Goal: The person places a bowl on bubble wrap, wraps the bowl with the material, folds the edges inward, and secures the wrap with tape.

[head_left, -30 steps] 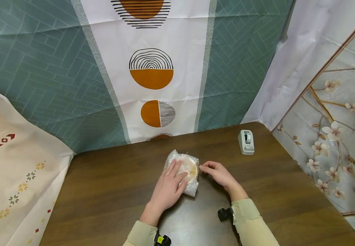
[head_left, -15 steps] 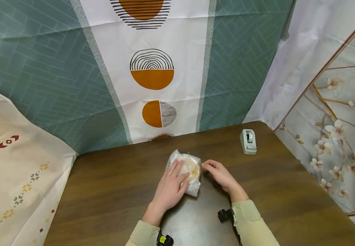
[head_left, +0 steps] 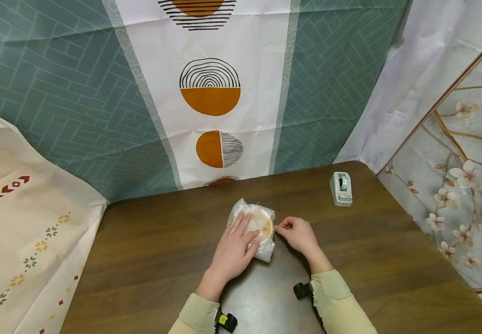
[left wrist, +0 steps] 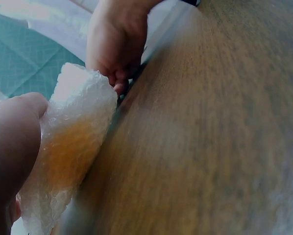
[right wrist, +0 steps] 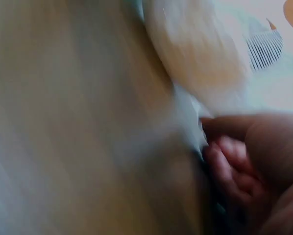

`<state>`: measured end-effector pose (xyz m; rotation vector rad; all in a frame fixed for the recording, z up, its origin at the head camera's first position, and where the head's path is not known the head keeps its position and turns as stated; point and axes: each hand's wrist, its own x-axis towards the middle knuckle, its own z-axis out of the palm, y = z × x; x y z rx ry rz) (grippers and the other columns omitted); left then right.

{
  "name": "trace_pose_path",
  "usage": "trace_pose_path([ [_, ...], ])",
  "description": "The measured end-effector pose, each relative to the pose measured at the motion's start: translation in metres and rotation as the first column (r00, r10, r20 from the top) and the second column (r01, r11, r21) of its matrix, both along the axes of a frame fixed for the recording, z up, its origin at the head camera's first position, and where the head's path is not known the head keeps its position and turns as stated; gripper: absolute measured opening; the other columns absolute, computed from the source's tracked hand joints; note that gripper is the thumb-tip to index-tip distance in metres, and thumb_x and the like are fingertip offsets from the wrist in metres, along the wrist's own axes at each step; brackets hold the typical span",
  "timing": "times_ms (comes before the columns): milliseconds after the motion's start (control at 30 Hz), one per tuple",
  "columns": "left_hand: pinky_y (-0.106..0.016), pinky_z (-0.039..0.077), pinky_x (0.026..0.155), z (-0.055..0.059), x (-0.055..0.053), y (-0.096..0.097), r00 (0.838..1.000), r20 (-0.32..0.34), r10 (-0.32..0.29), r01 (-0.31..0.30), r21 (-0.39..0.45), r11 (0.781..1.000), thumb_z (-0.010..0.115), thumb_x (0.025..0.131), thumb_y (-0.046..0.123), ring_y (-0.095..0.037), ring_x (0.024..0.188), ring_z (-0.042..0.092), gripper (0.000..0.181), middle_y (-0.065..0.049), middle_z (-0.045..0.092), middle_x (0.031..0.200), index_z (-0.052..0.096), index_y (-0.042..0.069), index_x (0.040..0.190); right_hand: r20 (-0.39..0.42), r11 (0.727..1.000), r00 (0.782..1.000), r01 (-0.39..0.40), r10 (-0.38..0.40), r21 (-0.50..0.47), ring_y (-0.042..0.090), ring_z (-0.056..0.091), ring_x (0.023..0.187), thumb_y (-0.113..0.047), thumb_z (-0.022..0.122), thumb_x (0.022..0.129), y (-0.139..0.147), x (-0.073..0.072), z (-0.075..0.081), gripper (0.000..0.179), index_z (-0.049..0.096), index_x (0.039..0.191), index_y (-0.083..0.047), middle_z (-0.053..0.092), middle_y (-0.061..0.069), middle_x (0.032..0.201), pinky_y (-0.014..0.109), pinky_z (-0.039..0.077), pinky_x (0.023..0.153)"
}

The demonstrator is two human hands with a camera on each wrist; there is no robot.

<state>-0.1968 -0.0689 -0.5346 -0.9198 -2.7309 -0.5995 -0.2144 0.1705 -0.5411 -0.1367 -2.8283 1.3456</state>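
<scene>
A bubble-wrapped package with a round, pale and yellow-orange thing inside lies near the middle of the wooden table. My left hand rests on its left part with fingers spread nearly straight. In the left wrist view the bubble wrap shows orange through it. At the package's right edge, my right hand has its thumb and forefinger together, the other fingers curled in. The right wrist view, blurred, shows a thin clear strip running from the package to those fingertips; I cannot tell whether it is tape or wrap.
A white tape dispenser stands at the back right of the wooden table. A patterned green and white curtain hangs behind the table. Printed cloths drape along both sides.
The right fingertips stay close to the package's right edge, shifting slightly. The left hand still rests on the package. The whole head view has shifted a little.
</scene>
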Motion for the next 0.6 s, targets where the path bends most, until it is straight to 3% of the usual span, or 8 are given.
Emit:
trace_pose_path([
  [100, -0.057, 0.03, 0.124, -0.001, 0.001, 0.0, 1.0, 0.009, 0.004, -0.004, -0.001, 1.0, 0.052, 0.112, 0.037, -0.029, 0.162, 0.023, 0.04, -0.011, 0.04, 0.17, 0.075, 0.016, 0.137, -0.018, 0.994, 1.0, -0.015, 0.017, 0.108, 0.012, 0.062, 0.072, -0.027, 0.078, 0.095, -0.002, 0.001, -0.002, 0.015, 0.076, 0.087, -0.015, 0.069, -0.005, 0.078, 0.036, 0.052, 0.071],
  [133, -0.057, 0.03, 0.124, -0.001, 0.001, 0.001, 1.0, 0.012, 0.005, -0.005, -0.002, 1.0, 0.052, 0.113, 0.037, -0.029, 0.162, 0.023, 0.04, -0.011, 0.039, 0.17, 0.075, 0.016, 0.137, -0.021, 0.994, 1.0, -0.02, 0.022, 0.105, 0.013, 0.063, 0.072, -0.026, 0.078, 0.095, -0.001, 0.001, -0.001, 0.014, 0.076, 0.088, -0.014, 0.07, -0.005, 0.079, 0.037, 0.053, 0.072],
  [300, -0.058, 0.031, 0.124, -0.001, 0.002, 0.002, 1.0, 0.022, 0.007, -0.007, -0.015, 1.0, 0.05, 0.113, 0.038, -0.03, 0.162, 0.022, 0.041, -0.011, 0.038, 0.171, 0.074, 0.016, 0.138, -0.011, 0.999, 1.0, 0.024, -0.025, -0.035, 0.018, 0.069, 0.081, -0.022, 0.075, 0.099, 0.005, 0.001, 0.008, 0.016, 0.075, 0.103, -0.007, 0.073, 0.002, 0.087, 0.038, 0.055, 0.077],
  [400, -0.059, 0.031, 0.124, -0.001, 0.003, 0.002, 1.0, 0.017, 0.01, -0.009, -0.023, 1.0, 0.051, 0.113, 0.038, -0.03, 0.162, 0.022, 0.041, -0.01, 0.038, 0.171, 0.074, 0.016, 0.138, -0.005, 0.996, 0.998, 0.063, -0.063, -0.063, 0.022, 0.07, 0.086, -0.03, 0.072, 0.102, 0.005, 0.002, 0.016, 0.026, 0.075, 0.109, -0.005, 0.074, 0.005, 0.093, 0.04, 0.055, 0.08],
  [600, -0.058, 0.03, 0.124, 0.002, 0.002, 0.001, 1.0, 0.019, 0.005, -0.005, -0.026, 1.0, 0.05, 0.113, 0.038, -0.03, 0.163, 0.021, 0.042, -0.01, 0.037, 0.171, 0.074, 0.016, 0.139, -0.022, 0.992, 0.999, 0.049, -0.047, 0.12, 0.018, 0.071, 0.083, -0.054, 0.078, 0.093, -0.014, 0.009, 0.032, 0.039, 0.083, 0.096, -0.015, 0.077, -0.003, 0.089, 0.042, 0.057, 0.075],
])
